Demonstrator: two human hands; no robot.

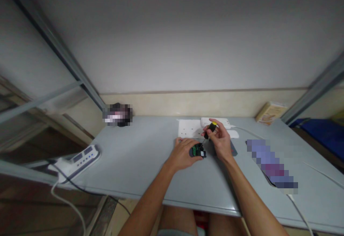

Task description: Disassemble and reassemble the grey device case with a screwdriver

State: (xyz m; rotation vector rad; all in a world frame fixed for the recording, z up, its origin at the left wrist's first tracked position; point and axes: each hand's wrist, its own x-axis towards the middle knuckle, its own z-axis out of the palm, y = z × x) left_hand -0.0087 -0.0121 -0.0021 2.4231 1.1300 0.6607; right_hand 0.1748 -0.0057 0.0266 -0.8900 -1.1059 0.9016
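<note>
My left hand (184, 152) is closed around a small black device (198, 151) whose green circuit board is exposed. In my right hand (220, 141) is a screwdriver (210, 131) with a black and yellow handle. Its thin shaft slants down to the left, and the tip is at the upper edge of the device; whether it touches a screw is too small to tell. Behind both hands lies a white sheet (185, 125) with small dark marks on it. A dark flat piece (233, 149) rests on the table, partly hidden by my right hand.
A white power strip (77, 162) with cables sits at the table's left edge. Another white strip (215, 122) with a cord lies at the back. To the right are a blurred phone-like slab (271, 164) and a yellowish box (270, 113). Metal posts flank the grey table (139, 157).
</note>
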